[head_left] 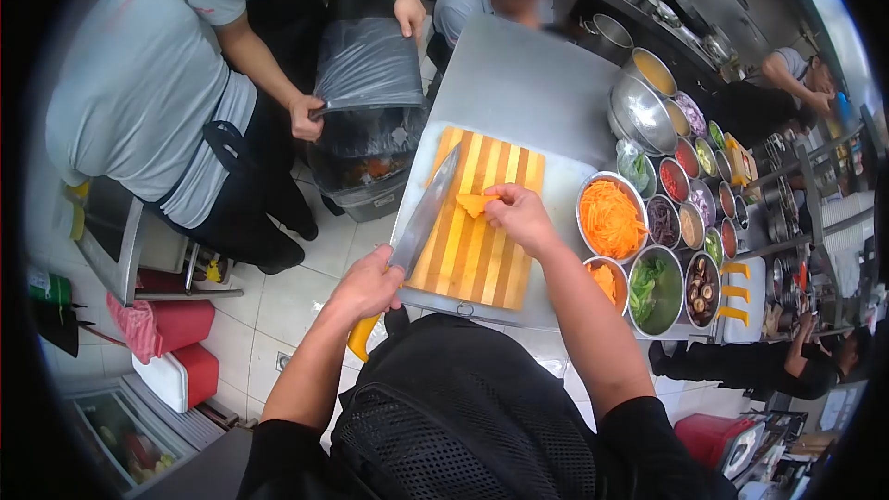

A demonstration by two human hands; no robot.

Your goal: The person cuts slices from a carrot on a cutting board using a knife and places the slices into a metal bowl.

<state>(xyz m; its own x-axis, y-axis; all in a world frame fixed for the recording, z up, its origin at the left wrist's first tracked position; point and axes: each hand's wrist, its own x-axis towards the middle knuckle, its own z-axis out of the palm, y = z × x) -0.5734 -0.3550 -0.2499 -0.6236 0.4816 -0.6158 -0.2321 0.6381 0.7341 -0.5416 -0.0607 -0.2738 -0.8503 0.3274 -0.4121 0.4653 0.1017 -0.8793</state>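
My left hand (369,283) is closed round a large knife (428,211) where the blade meets the yellow handle (364,337). The blade lies along the left side of a striped wooden cutting board (500,268), its tip near the board's top edge. Over the upper middle of the board, my right hand (519,218) pinches a flat orange piece (475,204) between thumb and fingers. Under the wooden board is a white board (565,172) on a steel table (519,74).
Right of the boards stand bowls of orange shreds (611,218), orange pieces (604,283), green slices (652,280) and several more ingredients. At the left, two people stand by a lined bin (366,143). Another person (463,6) is beyond the table.
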